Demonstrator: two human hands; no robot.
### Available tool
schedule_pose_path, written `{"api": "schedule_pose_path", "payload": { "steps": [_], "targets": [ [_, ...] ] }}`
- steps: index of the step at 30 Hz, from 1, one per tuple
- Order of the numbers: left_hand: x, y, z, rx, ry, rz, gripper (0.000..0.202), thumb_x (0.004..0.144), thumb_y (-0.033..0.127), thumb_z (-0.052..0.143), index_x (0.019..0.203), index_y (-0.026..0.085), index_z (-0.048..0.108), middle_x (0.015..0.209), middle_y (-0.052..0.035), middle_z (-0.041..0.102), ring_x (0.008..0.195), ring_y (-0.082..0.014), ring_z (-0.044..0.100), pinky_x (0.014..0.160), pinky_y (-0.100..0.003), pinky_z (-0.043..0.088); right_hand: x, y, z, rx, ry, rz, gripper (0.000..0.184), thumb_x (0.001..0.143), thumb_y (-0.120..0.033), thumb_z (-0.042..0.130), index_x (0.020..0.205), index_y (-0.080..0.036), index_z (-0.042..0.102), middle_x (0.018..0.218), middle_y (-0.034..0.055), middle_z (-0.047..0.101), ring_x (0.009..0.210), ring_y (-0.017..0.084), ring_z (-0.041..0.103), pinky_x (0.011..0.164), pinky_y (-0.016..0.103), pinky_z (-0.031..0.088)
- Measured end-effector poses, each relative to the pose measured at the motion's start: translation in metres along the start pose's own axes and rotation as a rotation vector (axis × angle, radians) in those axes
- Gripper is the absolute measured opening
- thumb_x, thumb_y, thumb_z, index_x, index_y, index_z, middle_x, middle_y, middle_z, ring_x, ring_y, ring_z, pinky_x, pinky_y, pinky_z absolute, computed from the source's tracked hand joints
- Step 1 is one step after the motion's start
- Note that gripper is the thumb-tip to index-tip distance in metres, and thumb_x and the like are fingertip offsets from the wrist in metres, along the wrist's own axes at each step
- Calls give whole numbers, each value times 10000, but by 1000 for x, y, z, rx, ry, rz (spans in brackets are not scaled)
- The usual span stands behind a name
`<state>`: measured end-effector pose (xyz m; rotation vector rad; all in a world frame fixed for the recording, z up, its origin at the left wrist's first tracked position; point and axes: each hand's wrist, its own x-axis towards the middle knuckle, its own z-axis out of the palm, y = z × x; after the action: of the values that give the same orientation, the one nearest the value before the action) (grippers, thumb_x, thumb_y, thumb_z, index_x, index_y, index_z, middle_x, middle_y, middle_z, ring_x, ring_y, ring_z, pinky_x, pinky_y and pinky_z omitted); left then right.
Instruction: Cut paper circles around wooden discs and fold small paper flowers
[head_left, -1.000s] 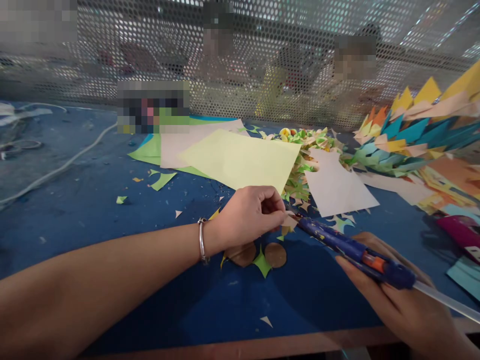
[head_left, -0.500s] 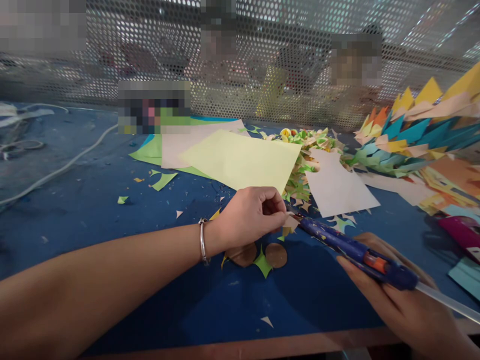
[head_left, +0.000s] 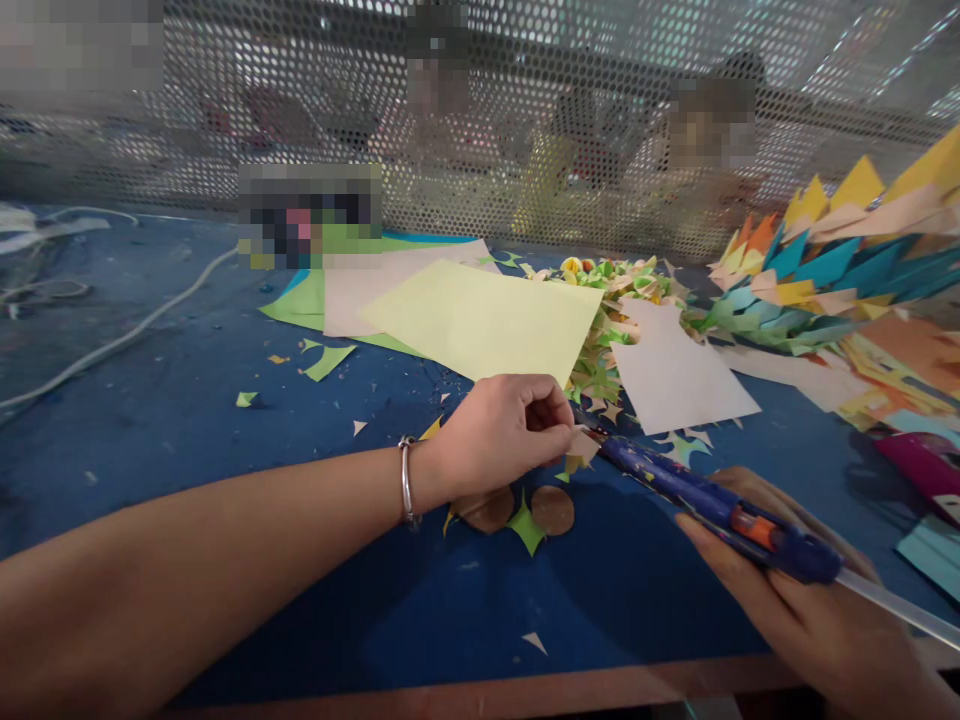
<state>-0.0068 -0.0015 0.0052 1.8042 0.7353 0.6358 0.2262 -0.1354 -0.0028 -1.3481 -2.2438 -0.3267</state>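
Observation:
My left hand (head_left: 510,430), a silver bangle at its wrist, pinches a small pale pink piece of paper (head_left: 583,444) between thumb and fingertips. In my right hand (head_left: 817,610) is a dark blue glue gun (head_left: 675,482), with a translucent glue stick (head_left: 900,605) coming out of its back end. The gun's nozzle points left and reaches the paper at my left fingertips; whether it touches is too small to tell. Below my left hand lie two brown discs (head_left: 553,510) with a green four-pointed paper scrap (head_left: 527,525) between them.
A pale yellow sheet (head_left: 487,315) and a white sheet (head_left: 679,370) lie ahead, beside a heap of small folded papers (head_left: 622,275). Layered paper spikes (head_left: 840,260) stand at right, near a magenta object (head_left: 926,470). A white cord (head_left: 150,320) crosses the left. Behind rises a perforated metal screen (head_left: 510,190).
The back end of the glue gun has shifted very slightly to the right and down with my right hand. My left hand and the paper look the same.

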Motion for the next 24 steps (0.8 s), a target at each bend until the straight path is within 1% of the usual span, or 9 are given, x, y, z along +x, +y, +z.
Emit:
{"api": "schedule_pose_path", "payload": {
  "steps": [3,6,9,13,17,21,24],
  "targets": [
    [0,1,0,-9,9,0,20,733,178,591,734,189,608,639,15,643,617,-114,616,591,-236,498,-3,1,0,-74,20,-21,106,966,-261,483,1001,-228,578,873,63,693,808,234,719,695,317,582],
    [0,0,0,-1,3,5,20,736,180,592,735,188,610,642,16,642,618,-112,614,588,-234,495,-4,1,0,-132,41,-43,144,987,-289,457,994,-212,579,884,77,689,827,234,717,688,309,578],
    [0,-1,0,9,-13,8,24,744,189,590,744,187,615,658,15,645,626,-109,615,588,-227,493,-3,1,0,-106,25,-31,139,992,-295,454,979,-212,564,858,66,675,785,214,710,667,288,570],
    [0,0,0,5,-25,9,29,756,199,596,751,183,620,664,9,649,630,-111,616,587,-228,492,-3,1,-1,-107,31,-10,123,979,-297,470,1008,-216,558,872,62,677,790,228,705,673,307,568],
    [-1,1,0,-20,-40,-3,10,756,187,616,753,182,623,658,9,653,621,-110,619,582,-226,494,-1,-1,-3,9,-13,56,44,961,-254,493,952,-234,531,795,28,638,685,192,675,603,273,540],
    [0,-1,0,-98,-32,-46,21,744,173,628,753,182,612,656,20,642,600,-106,632,573,-224,504,3,-1,-4,-32,8,69,71,966,-278,507,940,-226,548,807,29,646,708,190,676,635,274,534],
    [3,-3,1,-248,3,-118,59,741,178,656,749,176,597,656,27,636,593,-99,640,592,-226,525,2,1,-5,-24,16,79,83,963,-273,516,936,-217,571,817,34,649,720,189,674,670,279,532]
  ]
}}
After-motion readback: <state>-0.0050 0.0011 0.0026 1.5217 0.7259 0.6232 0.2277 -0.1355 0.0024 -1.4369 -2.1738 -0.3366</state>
